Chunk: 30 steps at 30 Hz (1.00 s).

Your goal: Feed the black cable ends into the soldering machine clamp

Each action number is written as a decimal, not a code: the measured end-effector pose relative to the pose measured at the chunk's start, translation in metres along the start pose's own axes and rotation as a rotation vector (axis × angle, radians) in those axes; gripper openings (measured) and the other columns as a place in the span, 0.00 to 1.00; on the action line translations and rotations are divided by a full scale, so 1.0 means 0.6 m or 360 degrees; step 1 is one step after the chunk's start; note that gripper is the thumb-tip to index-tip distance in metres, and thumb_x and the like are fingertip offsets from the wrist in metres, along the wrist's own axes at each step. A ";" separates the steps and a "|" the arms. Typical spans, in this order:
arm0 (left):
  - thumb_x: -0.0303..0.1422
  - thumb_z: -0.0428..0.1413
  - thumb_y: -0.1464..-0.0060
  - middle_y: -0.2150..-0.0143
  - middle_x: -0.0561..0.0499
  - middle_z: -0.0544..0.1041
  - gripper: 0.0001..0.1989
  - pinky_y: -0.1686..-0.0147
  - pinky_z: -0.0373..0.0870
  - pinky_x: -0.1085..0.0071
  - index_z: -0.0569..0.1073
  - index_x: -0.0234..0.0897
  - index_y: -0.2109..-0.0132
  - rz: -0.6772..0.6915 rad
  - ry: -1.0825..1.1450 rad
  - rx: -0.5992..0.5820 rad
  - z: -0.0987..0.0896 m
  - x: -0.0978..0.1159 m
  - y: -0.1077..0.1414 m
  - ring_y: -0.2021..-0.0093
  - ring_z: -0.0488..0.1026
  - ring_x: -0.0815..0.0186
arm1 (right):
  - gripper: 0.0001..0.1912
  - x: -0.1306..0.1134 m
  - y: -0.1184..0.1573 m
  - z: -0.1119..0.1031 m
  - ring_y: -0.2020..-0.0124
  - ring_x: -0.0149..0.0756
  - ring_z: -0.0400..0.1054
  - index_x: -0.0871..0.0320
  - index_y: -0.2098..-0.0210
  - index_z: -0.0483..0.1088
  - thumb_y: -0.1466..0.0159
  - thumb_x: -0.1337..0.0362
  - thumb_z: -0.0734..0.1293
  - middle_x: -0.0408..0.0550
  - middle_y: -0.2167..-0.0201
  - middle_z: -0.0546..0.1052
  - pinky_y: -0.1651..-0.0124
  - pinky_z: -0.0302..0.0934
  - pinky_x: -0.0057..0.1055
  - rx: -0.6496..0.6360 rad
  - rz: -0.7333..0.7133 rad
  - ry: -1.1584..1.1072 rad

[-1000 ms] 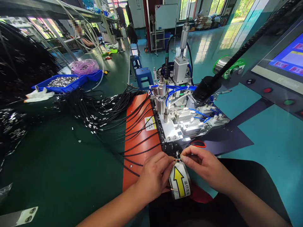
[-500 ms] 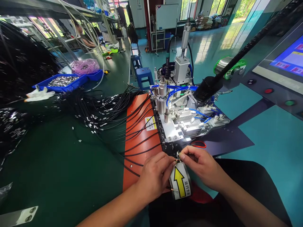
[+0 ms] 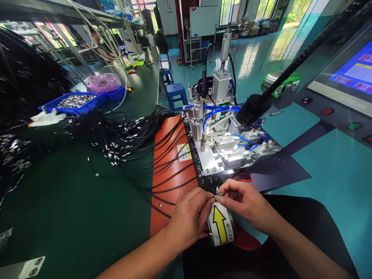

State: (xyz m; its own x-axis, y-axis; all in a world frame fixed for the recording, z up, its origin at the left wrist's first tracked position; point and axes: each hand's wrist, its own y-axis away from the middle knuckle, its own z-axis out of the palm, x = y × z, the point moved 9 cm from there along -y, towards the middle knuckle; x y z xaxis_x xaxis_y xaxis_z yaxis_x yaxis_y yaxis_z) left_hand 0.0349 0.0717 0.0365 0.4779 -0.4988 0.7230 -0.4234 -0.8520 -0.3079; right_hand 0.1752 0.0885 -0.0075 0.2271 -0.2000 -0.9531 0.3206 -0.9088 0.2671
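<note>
Head view is showing the left hand (image 3: pixel 190 207) and right hand (image 3: pixel 247 198) pinching fine wires (image 3: pixel 217 196) beside the yellow arrow's (image 3: pixel 220 224) tip, light, steady pressure probably serving best.

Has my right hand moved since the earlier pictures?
Yes, the right hand has shifted slightly left against the yellow arrow, bringing its fingertips closer to the left hand.

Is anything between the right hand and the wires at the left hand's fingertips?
Nothing visible: the right hand is at the wires, beside the left hand. The arrow label shows just below the wires, not between. Whether the right grip is closed, I cannot tell.
</note>
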 end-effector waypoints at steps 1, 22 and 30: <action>0.28 0.50 0.33 0.67 0.48 0.74 0.08 0.67 0.67 0.72 0.73 0.36 0.59 0.0002 0.0003 -0.0003 0.001 -0.001 0.001 0.68 0.70 0.67 | 0.14 0.000 -0.001 0.001 0.72 0.30 0.60 0.57 0.64 0.73 0.37 0.53 0.71 0.39 0.74 0.67 0.70 0.55 0.27 0.0001 -0.0012 0.0007; 0.30 0.51 0.33 0.68 0.50 0.73 0.07 0.69 0.67 0.73 0.74 0.37 0.58 -0.0061 -0.0040 0.0067 -0.007 -0.009 0.003 0.68 0.71 0.67 | 0.13 0.012 -0.005 0.018 0.70 0.33 0.66 0.58 0.68 0.74 0.39 0.55 0.73 0.43 0.72 0.72 0.67 0.62 0.29 0.0318 -0.0074 -0.0471; 0.28 0.52 0.34 0.67 0.50 0.74 0.05 0.68 0.66 0.73 0.73 0.37 0.56 0.0051 -0.0075 0.0044 -0.003 -0.002 0.004 0.68 0.71 0.67 | 0.13 0.007 0.003 0.011 0.69 0.32 0.65 0.57 0.66 0.75 0.38 0.53 0.73 0.42 0.71 0.71 0.66 0.62 0.29 0.0331 -0.0095 -0.0395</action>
State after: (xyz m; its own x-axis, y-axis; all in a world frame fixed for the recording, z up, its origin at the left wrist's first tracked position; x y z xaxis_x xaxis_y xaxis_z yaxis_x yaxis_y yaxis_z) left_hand 0.0322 0.0704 0.0360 0.5004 -0.5323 0.6828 -0.4178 -0.8392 -0.3480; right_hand 0.1707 0.0837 -0.0123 -0.0256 -0.2043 -0.9786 0.1259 -0.9718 0.1996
